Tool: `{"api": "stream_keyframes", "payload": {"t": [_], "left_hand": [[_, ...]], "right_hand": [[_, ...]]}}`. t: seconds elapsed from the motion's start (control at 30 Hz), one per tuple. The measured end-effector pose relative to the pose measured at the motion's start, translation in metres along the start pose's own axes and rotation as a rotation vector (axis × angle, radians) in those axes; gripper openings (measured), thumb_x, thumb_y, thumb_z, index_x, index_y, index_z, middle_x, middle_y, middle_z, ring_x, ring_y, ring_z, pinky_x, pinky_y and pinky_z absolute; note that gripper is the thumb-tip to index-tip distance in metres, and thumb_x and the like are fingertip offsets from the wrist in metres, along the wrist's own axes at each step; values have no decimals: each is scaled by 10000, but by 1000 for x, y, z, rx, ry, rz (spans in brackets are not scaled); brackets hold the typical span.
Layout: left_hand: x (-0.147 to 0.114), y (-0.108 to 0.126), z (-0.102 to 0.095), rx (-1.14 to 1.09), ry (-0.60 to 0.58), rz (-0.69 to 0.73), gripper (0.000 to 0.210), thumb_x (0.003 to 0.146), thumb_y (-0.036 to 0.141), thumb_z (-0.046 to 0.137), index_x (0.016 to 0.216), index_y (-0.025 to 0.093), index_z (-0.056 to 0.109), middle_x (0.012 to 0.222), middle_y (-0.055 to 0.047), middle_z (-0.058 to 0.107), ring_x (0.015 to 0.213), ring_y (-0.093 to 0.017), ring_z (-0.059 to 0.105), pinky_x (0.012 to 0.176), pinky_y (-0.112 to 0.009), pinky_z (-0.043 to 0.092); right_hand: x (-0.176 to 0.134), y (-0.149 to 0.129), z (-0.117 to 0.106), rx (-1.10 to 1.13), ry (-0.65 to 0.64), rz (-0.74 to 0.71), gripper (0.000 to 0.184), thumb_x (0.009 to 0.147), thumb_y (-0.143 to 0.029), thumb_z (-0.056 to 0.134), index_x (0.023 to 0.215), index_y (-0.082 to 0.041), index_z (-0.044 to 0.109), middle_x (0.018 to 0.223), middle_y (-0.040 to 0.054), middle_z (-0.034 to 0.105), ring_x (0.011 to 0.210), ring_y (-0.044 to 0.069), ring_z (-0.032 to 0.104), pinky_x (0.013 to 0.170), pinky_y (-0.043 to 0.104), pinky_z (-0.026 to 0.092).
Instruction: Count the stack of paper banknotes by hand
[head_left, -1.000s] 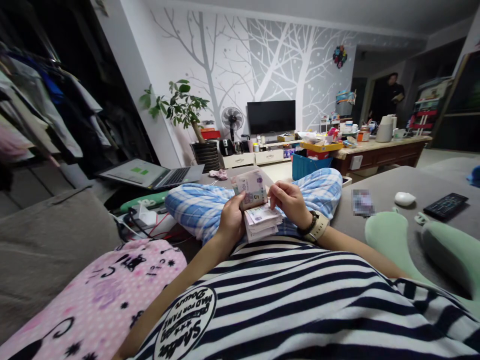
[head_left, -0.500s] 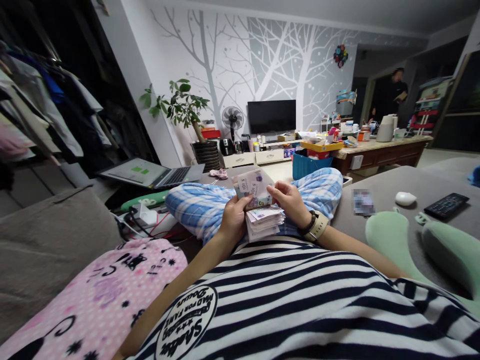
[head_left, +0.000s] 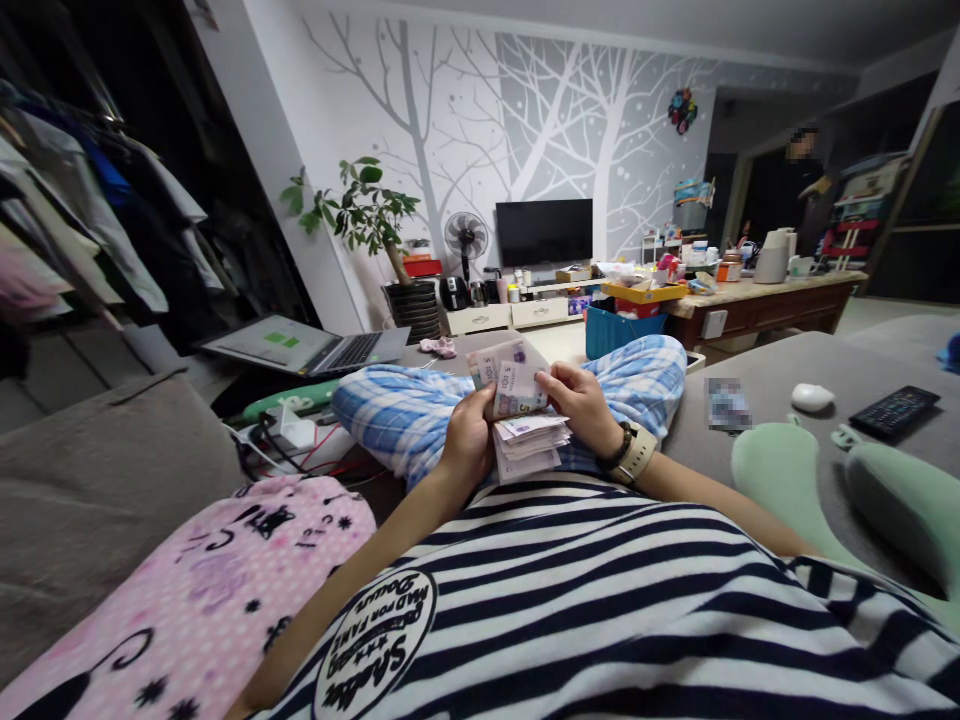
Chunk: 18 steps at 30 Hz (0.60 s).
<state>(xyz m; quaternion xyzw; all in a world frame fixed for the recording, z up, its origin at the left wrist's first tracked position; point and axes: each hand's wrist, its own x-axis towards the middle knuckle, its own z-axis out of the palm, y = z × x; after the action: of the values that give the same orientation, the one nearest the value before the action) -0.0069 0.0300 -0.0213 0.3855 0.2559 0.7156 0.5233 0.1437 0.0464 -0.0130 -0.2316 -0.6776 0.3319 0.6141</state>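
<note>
A folded stack of banknotes [head_left: 517, 385] is held up between my hands above my lap; a 5 is printed on the notes. My left hand [head_left: 469, 435] is closed round the stack, thumb on its face, and the lower part of the bundle [head_left: 529, 450] fans out beneath with its edges toward me. My right hand [head_left: 581, 400] pinches the upper right edge of the notes between thumb and fingers. A pale watch [head_left: 637, 450] and a dark bracelet are on the right wrist. Some fingers are hidden behind the notes.
On the left are a laptop [head_left: 300, 345], cables with a white power strip [head_left: 292, 430], and a pink blanket [head_left: 300, 540]. On the right lie a white mouse [head_left: 812, 398], a black remote [head_left: 894, 415] and a green neck pillow [head_left: 776, 470]. A person [head_left: 802, 190] stands at the back right.
My left thumb has shifted slightly up and left on the notes, and the upper notes are spread a little differently. The person at the back has moved slightly right.
</note>
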Motion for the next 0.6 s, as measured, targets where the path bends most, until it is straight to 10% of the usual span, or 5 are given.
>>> {"api": "stream_keyframes", "payload": {"t": [0.6], "left_hand": [[-10,6,11,33,81,12,165,610,260,746,706,148,672,740,-61,740,929,-301,702,846,-406,549]], "right_hand": [[-5,-8,2,117,-25,-9,513,843,-684,533,695,-198,600,470,-40,484,439,96,385,467,253,333]]}}
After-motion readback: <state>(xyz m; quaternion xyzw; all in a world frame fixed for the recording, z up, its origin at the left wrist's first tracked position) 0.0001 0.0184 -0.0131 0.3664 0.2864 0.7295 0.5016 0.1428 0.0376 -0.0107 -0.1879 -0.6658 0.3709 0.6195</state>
